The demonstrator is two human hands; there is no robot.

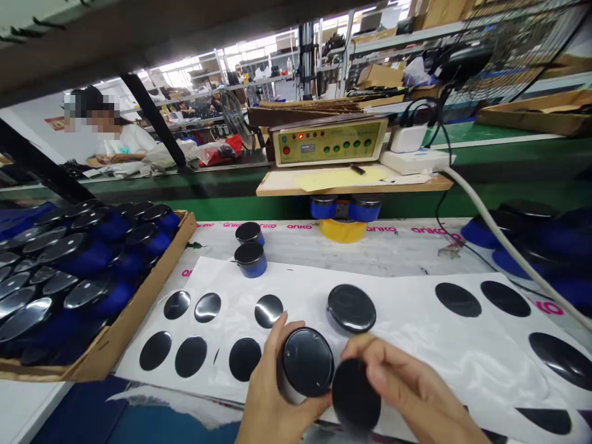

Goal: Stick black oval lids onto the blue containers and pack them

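Observation:
My left hand is closed round the sides of a round black part, its flat face with small holes turned up toward me. Between the thumb and fingers of my right hand is a black round sticker, close beside that part's lower right edge; whether they touch I cannot tell. Under both hands lies a white backing sheet bearing several black round stickers. Another round black-topped part stands on the sheet just beyond my hands.
At left is a cardboard box full of blue parts with black tops. Two similar parts stand behind the sheet. A control box sits on a small shelf, with a yellow tape roll below. A white cable crosses the right side.

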